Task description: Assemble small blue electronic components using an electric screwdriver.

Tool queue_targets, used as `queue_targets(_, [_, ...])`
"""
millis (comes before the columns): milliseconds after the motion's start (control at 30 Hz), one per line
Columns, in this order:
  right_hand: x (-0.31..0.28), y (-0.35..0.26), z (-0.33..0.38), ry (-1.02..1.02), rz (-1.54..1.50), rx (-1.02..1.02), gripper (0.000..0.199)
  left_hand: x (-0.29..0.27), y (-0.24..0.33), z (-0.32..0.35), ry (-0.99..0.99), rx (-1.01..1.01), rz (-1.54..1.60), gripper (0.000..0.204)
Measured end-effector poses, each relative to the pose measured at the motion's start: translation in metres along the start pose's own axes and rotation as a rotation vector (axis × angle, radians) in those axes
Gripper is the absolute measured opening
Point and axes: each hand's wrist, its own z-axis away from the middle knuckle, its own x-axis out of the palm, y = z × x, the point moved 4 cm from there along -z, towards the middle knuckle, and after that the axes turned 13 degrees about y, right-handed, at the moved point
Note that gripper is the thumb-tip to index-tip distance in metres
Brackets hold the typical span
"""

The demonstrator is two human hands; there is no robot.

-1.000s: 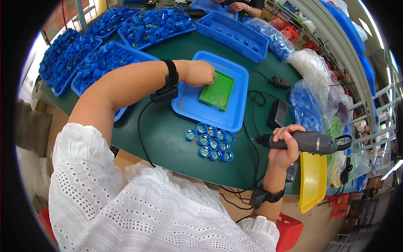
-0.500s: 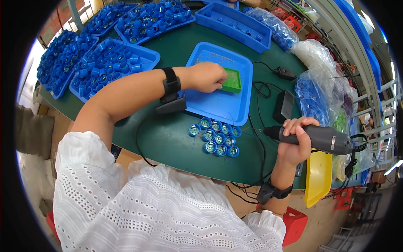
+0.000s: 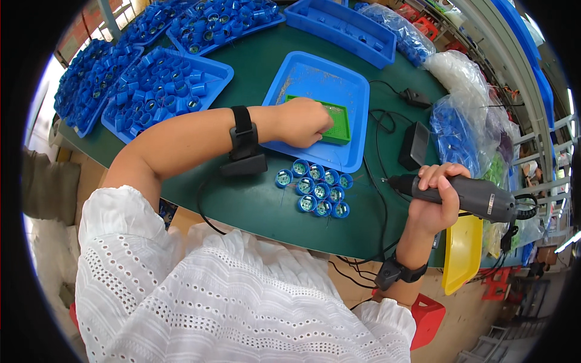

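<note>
Right hand (image 3: 431, 202) is closed around the dark body of an electric screwdriver (image 3: 466, 195), fingers wrapped over the top, with the bit pointing toward the middle of the desk (image 3: 254, 206); held level and off the surface like this, the tool stays ready beside the work rather than lying among the cables. Left hand (image 3: 301, 121) reaches across to the blue tray (image 3: 321, 78) at the desk's centre, its fingers bent down onto the small green box (image 3: 336, 121) that sits in the tray's near right part; whether they pinch anything I cannot tell, since the knuckles hide the tips. Just off the tray's near edge, a tight cluster of blue caps (image 3: 316, 187) stands open side up, grouped between both hands so each is within easy reach of the driver. Toward the far left corner, trays of blue caps (image 3: 163, 85) hold stock. A yellow bin (image 3: 461, 257) hangs at the near right edge.
</note>
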Motion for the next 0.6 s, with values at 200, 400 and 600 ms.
queue_targets(200, [0.006, 0.005, -0.002, 0.005, 0.028, 0.029, 0.023, -0.002, 0.009, 0.010, -0.052, 0.028, 0.019, 0.009])
queue_targets(400, [0.028, 0.001, -0.012, -0.118, -0.044, -0.001, 0.023, -0.054, 0.025, 0.047, 0.291, 0.019, 0.205, 0.018])
queue_targets(600, [0.059, 0.016, -0.022, -0.287, -0.129, 0.096, 0.024, -0.063, 0.025, 0.110, 0.052, -0.261, 0.264, 0.040])
